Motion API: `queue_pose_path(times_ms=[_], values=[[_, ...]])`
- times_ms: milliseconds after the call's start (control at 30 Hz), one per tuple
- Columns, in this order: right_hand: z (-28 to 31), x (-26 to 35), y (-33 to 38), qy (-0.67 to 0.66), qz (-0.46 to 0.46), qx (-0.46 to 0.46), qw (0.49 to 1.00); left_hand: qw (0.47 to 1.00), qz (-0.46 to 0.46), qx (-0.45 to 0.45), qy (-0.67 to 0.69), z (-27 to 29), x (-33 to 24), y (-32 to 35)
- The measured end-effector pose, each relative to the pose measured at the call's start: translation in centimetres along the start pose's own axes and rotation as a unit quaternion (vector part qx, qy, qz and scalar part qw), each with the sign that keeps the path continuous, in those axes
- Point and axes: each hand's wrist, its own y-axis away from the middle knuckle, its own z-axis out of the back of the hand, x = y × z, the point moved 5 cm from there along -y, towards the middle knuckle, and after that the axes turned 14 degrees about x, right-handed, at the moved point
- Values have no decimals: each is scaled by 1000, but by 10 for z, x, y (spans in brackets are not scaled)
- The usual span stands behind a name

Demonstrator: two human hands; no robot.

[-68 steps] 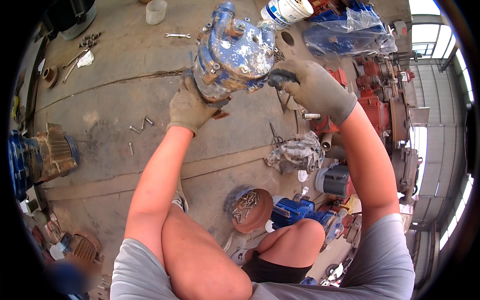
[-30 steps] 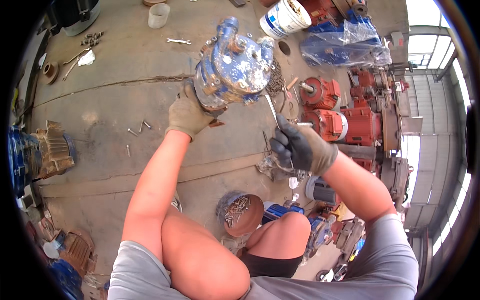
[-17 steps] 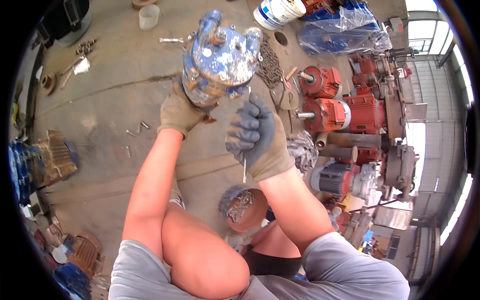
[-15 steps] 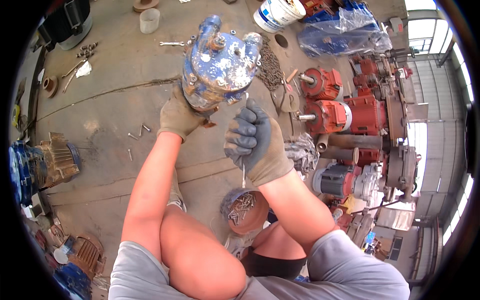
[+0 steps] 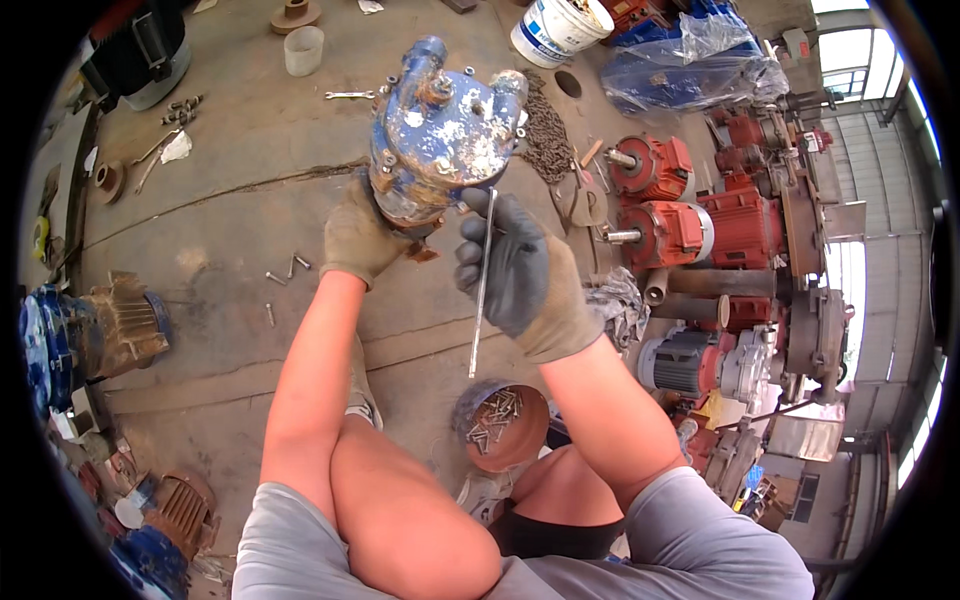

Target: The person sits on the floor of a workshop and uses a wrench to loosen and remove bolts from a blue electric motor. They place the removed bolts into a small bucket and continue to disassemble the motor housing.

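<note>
A blue pump housing [image 5: 450, 135], its paint flaking to white, stands in front of me with pipe stubs and bolts around its rim. My left hand [image 5: 362, 238], in a grey-brown work glove, is closed on the housing's lower left edge; some of its fingers are hidden. Just below the lower right rim, my gloved right hand [image 5: 510, 262] holds a long thin metal rod, which looks like a hex key [image 5: 481, 300]. Its upper end is close to the rim and the rest slants down past the palm. The fingers are bent, with a looser grip.
A reddish bowl [image 5: 515, 455] of bolts sits between my legs. Loose bolts [image 5: 276, 278] and a spanner [image 5: 349, 95] lie on the floor. Red motors [image 5: 655, 230] line the right side, near a chain [image 5: 545, 135]. A white bucket [image 5: 560, 30] stands beyond; another blue machine [image 5: 50, 340] is at left.
My right hand has loosened from a fist and turned, so more of the rod shows in front of the palm. The left hand keeps its hold; the whole view has shifted slightly.
</note>
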Motion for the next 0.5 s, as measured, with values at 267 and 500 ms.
queue_pose_path(times_ms=[267, 500], values=[[-14, 43, 48, 313, 180, 64, 930, 986, 10, 92, 136, 22, -23, 3], [74, -16, 158, 440, 45, -25, 896, 961, -159, -221, -57, 8, 59, 80]])
